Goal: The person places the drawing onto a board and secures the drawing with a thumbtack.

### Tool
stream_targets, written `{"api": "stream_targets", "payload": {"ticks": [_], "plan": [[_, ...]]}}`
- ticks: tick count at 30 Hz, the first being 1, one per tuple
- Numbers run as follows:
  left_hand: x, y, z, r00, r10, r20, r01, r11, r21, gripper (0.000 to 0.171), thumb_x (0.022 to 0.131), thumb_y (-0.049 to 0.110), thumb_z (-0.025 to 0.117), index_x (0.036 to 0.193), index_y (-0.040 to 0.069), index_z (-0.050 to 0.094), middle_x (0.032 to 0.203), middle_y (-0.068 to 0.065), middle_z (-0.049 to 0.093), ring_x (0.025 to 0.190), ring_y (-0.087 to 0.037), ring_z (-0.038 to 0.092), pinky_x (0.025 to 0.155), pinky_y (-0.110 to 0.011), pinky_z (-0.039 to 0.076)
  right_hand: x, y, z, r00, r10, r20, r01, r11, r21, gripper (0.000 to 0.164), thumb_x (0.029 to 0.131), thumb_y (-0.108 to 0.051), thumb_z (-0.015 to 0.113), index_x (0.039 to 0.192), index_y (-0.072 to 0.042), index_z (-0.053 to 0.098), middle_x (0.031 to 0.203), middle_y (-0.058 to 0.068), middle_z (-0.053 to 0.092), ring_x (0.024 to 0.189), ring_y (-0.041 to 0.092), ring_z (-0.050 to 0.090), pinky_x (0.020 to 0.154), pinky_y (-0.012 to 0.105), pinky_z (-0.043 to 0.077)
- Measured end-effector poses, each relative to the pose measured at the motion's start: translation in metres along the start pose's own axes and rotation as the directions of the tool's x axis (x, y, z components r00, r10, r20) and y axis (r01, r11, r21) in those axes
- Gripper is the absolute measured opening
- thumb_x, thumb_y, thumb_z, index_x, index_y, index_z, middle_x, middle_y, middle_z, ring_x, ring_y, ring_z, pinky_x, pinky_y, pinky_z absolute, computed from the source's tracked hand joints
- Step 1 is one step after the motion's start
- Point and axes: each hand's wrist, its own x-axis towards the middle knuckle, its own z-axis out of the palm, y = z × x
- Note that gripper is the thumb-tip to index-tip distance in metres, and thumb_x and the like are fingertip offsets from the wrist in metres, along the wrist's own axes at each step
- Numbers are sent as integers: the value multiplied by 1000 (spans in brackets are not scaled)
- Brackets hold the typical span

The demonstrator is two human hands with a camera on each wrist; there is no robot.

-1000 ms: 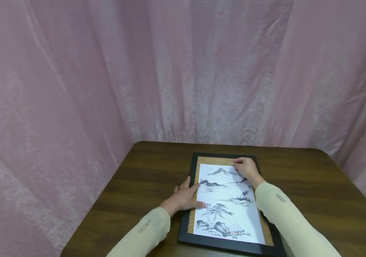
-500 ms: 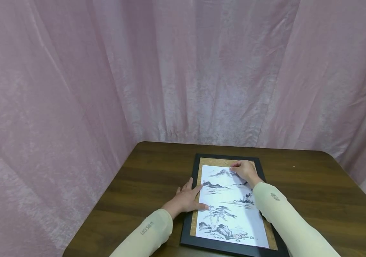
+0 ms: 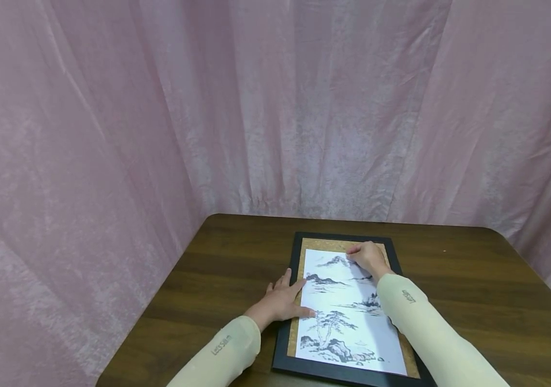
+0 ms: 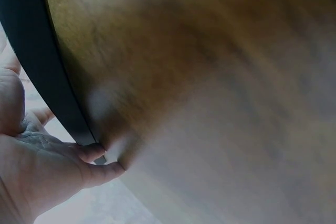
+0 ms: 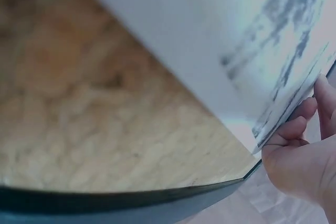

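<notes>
A white sheet with a black ink landscape drawing (image 3: 338,295) lies on the golden-brown backing inside a black picture frame (image 3: 282,344). Spread over the frame's left side is my left hand (image 3: 277,302), its thumb and forefinger reaching onto the sheet's left edge. In the left wrist view two fingertips of the left hand (image 4: 58,166) extend past the frame's dark outer edge (image 4: 37,51). My right hand (image 3: 368,257) pinches the sheet at its upper edge, toward the right corner. The right wrist view shows the right hand's (image 5: 299,150) curled fingers beside the sheet's corner (image 5: 247,135).
The frame rests on a dark brown wooden table (image 3: 227,263) with rounded far corners. Pink velvet curtains (image 3: 275,118) hang behind and along both sides. A tiny pale speck (image 3: 444,250) lies on the table to the right.
My right hand has moved slightly down and left along the sheet's top edge. The left hand keeps its place on the frame; the head view has shifted a little.
</notes>
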Motion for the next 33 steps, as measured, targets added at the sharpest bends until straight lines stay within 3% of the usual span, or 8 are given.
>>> {"api": "stream_targets", "payload": {"ticks": [8,14,23,33], "plan": [[2,-1,0,1000,-2,0,2,1000,-4,94,66,74,55,143,28,28,150,-14,-3,133,-38,10,101,-59,7,-1,-2,-4,998,-1,56,-2,999,49,17,83,-16,66,98,-9,71,108,11,62,105,30,51,90,45,38],[2,-4,-2,1000,-4,-5,4,1000,8,93,67,73,55,143,28,27,150,-14,-2,133,-38,11,101,-58,7,2,0,-2,999,-1,49,-4,995,102,18,84,-15,65,99,-9,70,106,10,63,100,27,53,85,41,41],[0,-5,0,1000,-2,-2,2,1000,7,94,67,74,54,144,28,27,150,-14,-2,133,-38,11,101,-59,7,3,1,3,1000,12,3,-12,998,59,12,83,-14,66,92,-9,71,94,6,64,86,22,54,77,37,41],[0,-3,-2,1000,1,3,-1,1000,3,94,67,74,54,144,28,27,150,-14,-3,133,-38,10,102,-58,6,-1,-2,3,1000,-2,-9,2,1000,-3,14,85,-15,63,95,-9,71,100,8,64,95,26,54,83,43,41]]}}
